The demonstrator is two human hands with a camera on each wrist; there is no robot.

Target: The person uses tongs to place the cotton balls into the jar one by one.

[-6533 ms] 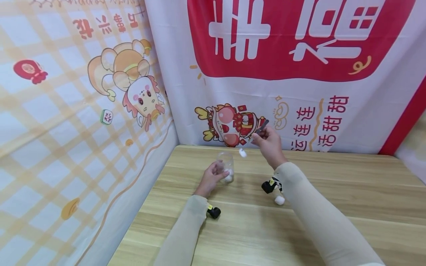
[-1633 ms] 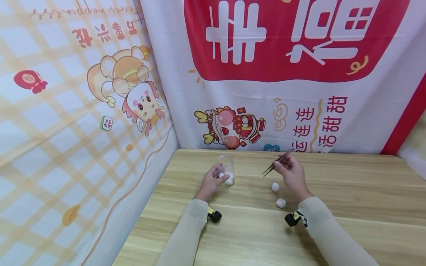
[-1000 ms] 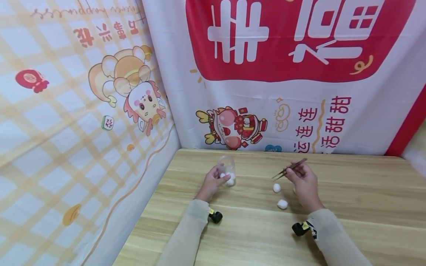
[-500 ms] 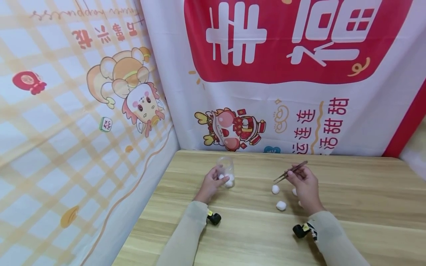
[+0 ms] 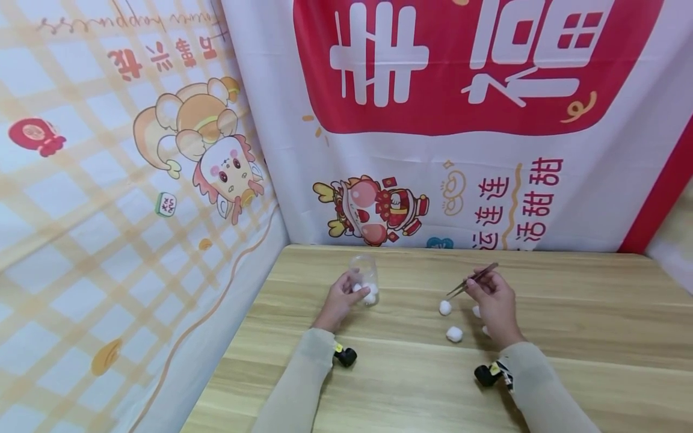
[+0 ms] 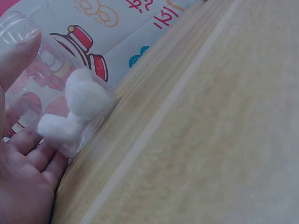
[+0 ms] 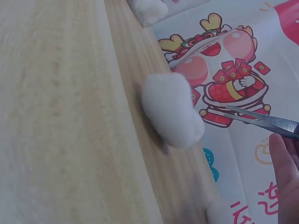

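Observation:
My left hand [image 5: 338,300] holds a clear plastic cup [image 5: 363,263] upright on the table, thumb on one side and fingers on the other. Several white cotton balls [image 6: 88,95] lie in the bottom of the cup. In my right hand [image 5: 497,307] a pair of dark metal tweezers [image 5: 475,280] is pinched, pointing left and down. The tips stand slightly apart, just above a cotton ball [image 5: 445,307] on the table. Nearer to me lies another cotton ball [image 5: 454,334]. Two more, a far one [image 5: 477,311] and a near one [image 5: 485,330], are partly hidden by the right hand.
The wooden table [image 5: 400,385] reaches back to a white and red printed cloth [image 5: 476,144]. On the left rises a checked printed cloth [image 5: 178,252]. Black wrist cameras, left [image 5: 346,356] and right [image 5: 487,375], sit at the cuffs.
My right hand, earlier raised near the cup with a cotton ball below the tweezers, has come right and down over the loose balls. Lately it barely moves. My left hand keeps the cup in place.

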